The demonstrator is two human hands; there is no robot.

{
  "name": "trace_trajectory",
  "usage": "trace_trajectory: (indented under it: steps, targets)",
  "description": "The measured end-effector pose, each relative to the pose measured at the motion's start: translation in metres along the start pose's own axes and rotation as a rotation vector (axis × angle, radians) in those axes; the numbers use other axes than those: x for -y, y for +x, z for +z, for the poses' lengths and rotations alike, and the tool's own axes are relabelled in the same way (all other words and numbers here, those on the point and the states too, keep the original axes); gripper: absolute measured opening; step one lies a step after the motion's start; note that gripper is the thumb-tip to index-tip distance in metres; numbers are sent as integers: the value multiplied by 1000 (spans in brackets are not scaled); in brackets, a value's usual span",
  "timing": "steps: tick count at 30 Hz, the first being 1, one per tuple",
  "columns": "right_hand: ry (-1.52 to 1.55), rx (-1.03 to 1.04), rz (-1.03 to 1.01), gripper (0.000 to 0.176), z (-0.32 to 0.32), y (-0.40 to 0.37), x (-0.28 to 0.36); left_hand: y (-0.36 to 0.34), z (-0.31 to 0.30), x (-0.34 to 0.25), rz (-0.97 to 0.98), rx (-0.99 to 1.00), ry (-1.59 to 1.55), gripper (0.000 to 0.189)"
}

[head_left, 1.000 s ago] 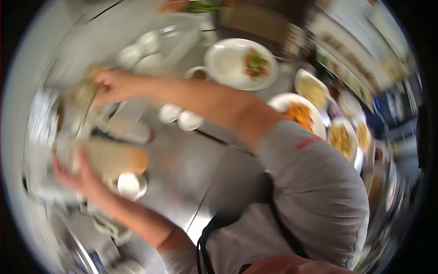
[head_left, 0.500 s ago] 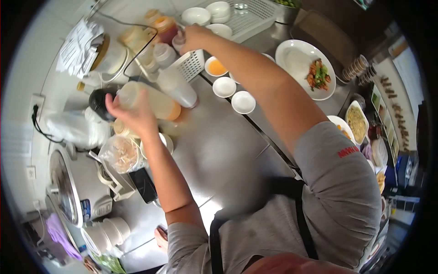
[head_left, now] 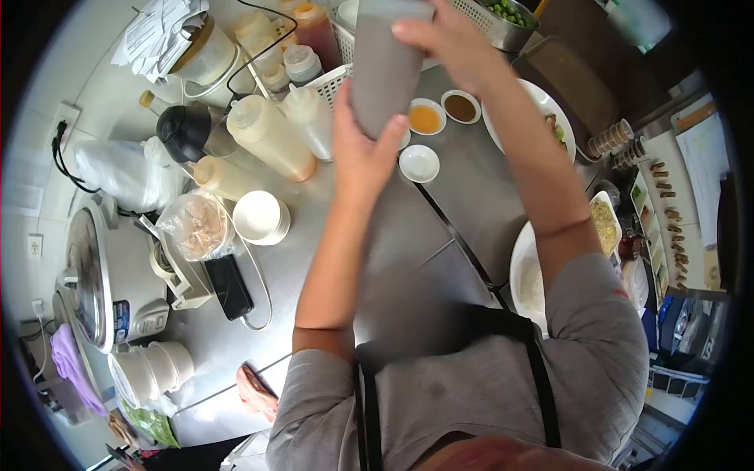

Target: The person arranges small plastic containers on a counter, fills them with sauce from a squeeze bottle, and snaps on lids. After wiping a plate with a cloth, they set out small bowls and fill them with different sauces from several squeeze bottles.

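Observation:
Both my hands are on a tall, smooth grey container [head_left: 387, 67], raised close to the camera; its exact kind I cannot make out. My left hand [head_left: 363, 153] is wrapped around its lower end, thumb on the right side. At its upper end, my right hand [head_left: 459, 47] grips it with the thumb across the front. Below it are small white dishes: one with orange sauce [head_left: 425, 118], one with brown sauce [head_left: 460, 107], and a bare white dish [head_left: 419, 163]. Another dish is mostly hidden by my left hand.
Squeeze bottles [head_left: 271, 140] stand left of my hands, near a white basket [head_left: 333, 85]. White cups [head_left: 261, 217], a phone [head_left: 228, 286] and a rice cooker [head_left: 98, 275] are further left. Large white plates [head_left: 518, 267] lie right, partly behind my right arm.
My right hand has left the bottles by the basket, and my left hand has moved right from above the squeeze bottles. Both now hold the grey container. The view has shifted.

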State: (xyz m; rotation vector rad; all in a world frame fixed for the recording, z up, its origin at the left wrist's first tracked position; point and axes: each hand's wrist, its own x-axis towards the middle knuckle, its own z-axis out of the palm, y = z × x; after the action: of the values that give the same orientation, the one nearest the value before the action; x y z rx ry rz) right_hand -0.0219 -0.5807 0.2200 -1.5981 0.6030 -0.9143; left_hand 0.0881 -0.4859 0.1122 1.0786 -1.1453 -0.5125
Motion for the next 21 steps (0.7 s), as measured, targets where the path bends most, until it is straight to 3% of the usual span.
trace_trajectory:
  steps: [3,6,9,12,18,21]
  targets:
    - [-123,86,5,73,7,-38,-58,-33,29,10,-29,-18,-86,70]
    - [-467,207,262,73,-14,-47,-84,-62,26,40,-303,237,93,59]
    - [-1323,304,90,67,-21,-46,-86,-82,3,91,-299,47,226,45]
    - [-1850,428,-86,57,-25,-41,-105,-87,-18,103,-387,-131,195,32]
    - [-2122,510,-296,41,-24,-27,-116,-99,-32,114,-258,-183,282,22]
    - [-2158,562,-261,37,-19,-20,-115,-98,-30,112,-223,-183,285,18]
